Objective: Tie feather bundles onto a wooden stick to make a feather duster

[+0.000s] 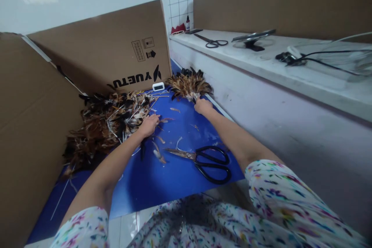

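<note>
In head view, could strip the feather bundle (188,84) through an overtight grip, clasping its narrow end in the right hand (204,106) at the tabletop's (145,186) far side; could scatter the feather pile (99,124) with the left hand (149,125), low at its edge, hold unclear. Works on blue, between cardboard panels (116,54) and white ledge (305,81).

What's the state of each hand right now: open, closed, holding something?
Left hand: at the feather pile's edge; whether open or closed cannot be told.
Right hand: closed, holding the feather bundle by its base.
</note>
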`<state>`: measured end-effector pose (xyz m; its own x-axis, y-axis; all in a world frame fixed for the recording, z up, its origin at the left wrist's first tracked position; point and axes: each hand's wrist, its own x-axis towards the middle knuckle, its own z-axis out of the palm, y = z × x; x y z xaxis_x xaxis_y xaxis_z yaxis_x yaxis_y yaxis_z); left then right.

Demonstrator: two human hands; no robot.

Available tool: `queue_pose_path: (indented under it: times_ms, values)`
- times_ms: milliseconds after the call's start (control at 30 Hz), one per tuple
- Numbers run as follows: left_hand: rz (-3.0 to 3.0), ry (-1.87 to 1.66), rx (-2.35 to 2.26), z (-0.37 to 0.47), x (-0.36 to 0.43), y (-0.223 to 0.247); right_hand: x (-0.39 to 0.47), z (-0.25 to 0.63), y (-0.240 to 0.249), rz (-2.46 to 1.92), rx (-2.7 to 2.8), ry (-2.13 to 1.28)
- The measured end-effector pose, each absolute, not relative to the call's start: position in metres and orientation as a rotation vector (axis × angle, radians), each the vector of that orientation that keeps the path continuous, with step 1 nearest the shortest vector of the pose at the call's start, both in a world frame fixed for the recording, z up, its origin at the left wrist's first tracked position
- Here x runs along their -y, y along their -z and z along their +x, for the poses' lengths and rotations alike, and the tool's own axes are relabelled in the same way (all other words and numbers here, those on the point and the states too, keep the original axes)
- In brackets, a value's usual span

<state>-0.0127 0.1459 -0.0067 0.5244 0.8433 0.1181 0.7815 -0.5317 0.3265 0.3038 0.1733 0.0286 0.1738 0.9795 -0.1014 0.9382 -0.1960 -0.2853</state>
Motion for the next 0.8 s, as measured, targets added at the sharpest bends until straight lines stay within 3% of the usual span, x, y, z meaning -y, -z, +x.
queue_pose_path:
  times_ms: [200, 367, 567, 667, 800]
  values:
    - [2.481, -0.593, -1.344, -0.016, -0.141, -0.006, -0.153, 0.313, -0.034, -2.269, 2.033, -0.311]
    - [2.162, -1.046, -1.3, -0.021, -0.124, -0.027, -0.143, 0.325, -0.03, -2.275, 2.099, -0.258]
    - [1.886, -1.351, -1.414, -0.027, -0.087, -0.063, -0.12, 0.325, -0.041, -2.243, 2.152, -0.101]
    - [1.755, -1.47, -1.451, -0.035, -0.07, -0.072, -0.081, 0.316, -0.045, -1.987, 2.308, 0.022]
    - [1.623, -1.512, -1.418, -0.046, -0.042, -0.061, -0.006, 0.309, -0.029, -1.474, 2.539, -0.146]
